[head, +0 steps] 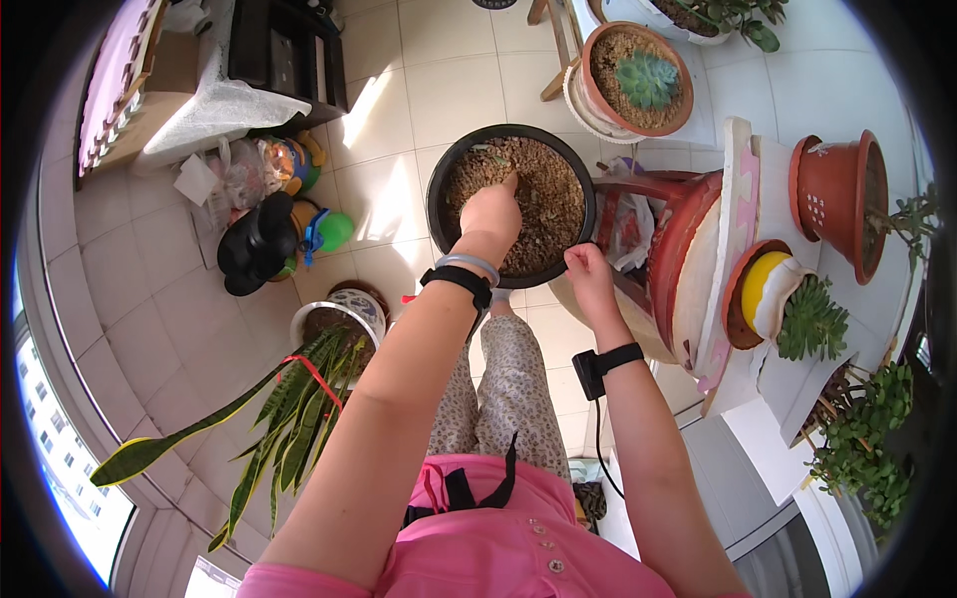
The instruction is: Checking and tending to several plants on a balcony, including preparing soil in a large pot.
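A round black plant pot [439, 224] filled with brown granular soil [555, 187] is in front of me. Over the soil is my left hand [490, 217], with a finger pointing down into the granules. Its other fingers curl under, so whether they hold anything is hidden. Small pale green leaf pieces [491, 158] lie on the soil beyond that hand. My right hand [589, 270] is at the pot's near right rim, fingers bent and closed on the edge.
Left of me stands a snake plant [299, 418] in a white pot, its leaves tied with red ribbon. Toys and bags [254, 168] lie farther left. To the right are a red stool [684, 224] and several potted succulents, including one in a terracotta pot [684, 119].
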Demonstrator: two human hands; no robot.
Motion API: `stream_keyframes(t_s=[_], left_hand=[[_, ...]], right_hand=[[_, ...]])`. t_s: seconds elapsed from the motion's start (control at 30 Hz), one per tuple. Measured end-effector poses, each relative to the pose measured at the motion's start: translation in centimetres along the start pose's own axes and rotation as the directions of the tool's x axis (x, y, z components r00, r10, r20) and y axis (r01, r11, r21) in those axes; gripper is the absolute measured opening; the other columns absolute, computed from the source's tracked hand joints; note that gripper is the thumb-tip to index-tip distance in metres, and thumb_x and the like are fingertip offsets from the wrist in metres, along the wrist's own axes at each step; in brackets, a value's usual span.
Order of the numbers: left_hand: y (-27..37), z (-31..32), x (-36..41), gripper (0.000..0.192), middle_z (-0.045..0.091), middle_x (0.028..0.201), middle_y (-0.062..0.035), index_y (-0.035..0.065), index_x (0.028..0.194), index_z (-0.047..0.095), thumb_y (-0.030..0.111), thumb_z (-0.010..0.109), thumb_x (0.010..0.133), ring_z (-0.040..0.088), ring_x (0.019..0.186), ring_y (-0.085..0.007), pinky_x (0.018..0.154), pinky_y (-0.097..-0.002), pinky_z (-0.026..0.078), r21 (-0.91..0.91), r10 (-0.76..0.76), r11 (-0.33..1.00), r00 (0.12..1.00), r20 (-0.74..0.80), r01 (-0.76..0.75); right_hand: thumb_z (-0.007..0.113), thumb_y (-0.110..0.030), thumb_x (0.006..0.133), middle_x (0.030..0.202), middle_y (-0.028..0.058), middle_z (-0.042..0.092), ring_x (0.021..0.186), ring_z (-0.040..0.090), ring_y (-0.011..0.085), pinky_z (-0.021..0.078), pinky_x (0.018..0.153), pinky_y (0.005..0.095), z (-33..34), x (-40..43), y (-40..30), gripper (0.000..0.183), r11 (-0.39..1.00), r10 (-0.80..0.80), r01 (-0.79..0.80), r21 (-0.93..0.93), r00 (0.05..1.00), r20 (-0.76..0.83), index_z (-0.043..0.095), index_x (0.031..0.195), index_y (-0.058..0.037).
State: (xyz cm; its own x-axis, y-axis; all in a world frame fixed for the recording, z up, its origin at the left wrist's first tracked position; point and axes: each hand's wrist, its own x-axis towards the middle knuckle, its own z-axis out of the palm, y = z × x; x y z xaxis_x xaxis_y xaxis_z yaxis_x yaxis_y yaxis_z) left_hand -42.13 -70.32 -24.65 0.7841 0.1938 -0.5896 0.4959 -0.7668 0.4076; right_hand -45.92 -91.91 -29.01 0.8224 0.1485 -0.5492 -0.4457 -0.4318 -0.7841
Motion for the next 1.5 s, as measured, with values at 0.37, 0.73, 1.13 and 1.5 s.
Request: stream_keyframes(t_s=[0.37, 0.73, 1.13, 1.5], left_hand=[[0.3, 0.8, -4.6, 0.060, 0.066, 0.096, -0.0202, 0.0117, 0.139, 0.043, 0.000, 0.051, 0.080, 0.065, 0.090, -0.0333, 0.078, -0.0418, 0.053, -0.078, 0.013, 0.997, 1.000, -0.020, -0.014], [1.7, 0.9, -1.5, 0.062, 0.067, 0.099, -0.0189, 0.0068, 0.143, 0.035, 0.003, 0.051, 0.084, 0.067, 0.092, -0.0317, 0.076, -0.0394, 0.055, 0.039, -0.022, 0.999, 0.993, 0.115, 0.017], [-1.1, -4.5, -3.3, 0.046, 0.069, 0.093, -0.0120, 0.0140, 0.126, 0.057, 0.007, 0.059, 0.081, 0.068, 0.089, -0.0275, 0.073, -0.0379, 0.055, 0.247, -0.024, 0.969, 0.992, 0.123, -0.007], [-2.6, -6.4, -2.2, 0.046, 0.068, 0.101, -0.0131, 0.0226, 0.122, 0.062, 0.002, 0.046, 0.084, 0.065, 0.094, -0.0307, 0.080, -0.0390, 0.053, 0.339, 0.057, 0.934, 0.985, 0.160, -0.109]], right_hand=[[0.058, -0.013, 0.093, 0.081, -0.0007, 0.057, 0.072, 0.053, 0.0079, 0.0476, 0.066, 0.0237, -0.8, -0.2, -0.6, 0.010, 0.995, 0.087, -0.084, -0.062, 0.995, 0.047, 0.058, 0.096, -0.0037], [0.061, -0.012, 0.090, 0.075, 0.0021, 0.058, 0.066, 0.054, 0.0100, 0.0459, 0.060, 0.0254, -0.5, -0.4, -0.7, 0.010, 0.993, 0.100, -0.100, 0.060, 0.995, 0.012, 0.059, 0.091, -0.0020], [0.061, -0.011, 0.088, 0.079, 0.0057, 0.061, 0.072, 0.058, 0.0139, 0.0481, 0.067, 0.0285, -0.2, 0.1, 0.3, 0.011, 0.999, 0.029, -0.028, -0.020, 1.000, 0.011, 0.060, 0.092, -0.0006], [0.061, -0.012, 0.088, 0.081, 0.0068, 0.062, 0.074, 0.059, 0.0158, 0.0482, 0.069, 0.0295, -0.7, 0.0, 0.2, 0.012, 0.998, 0.041, -0.041, -0.043, 0.999, -0.012, 0.059, 0.092, -0.0005]])
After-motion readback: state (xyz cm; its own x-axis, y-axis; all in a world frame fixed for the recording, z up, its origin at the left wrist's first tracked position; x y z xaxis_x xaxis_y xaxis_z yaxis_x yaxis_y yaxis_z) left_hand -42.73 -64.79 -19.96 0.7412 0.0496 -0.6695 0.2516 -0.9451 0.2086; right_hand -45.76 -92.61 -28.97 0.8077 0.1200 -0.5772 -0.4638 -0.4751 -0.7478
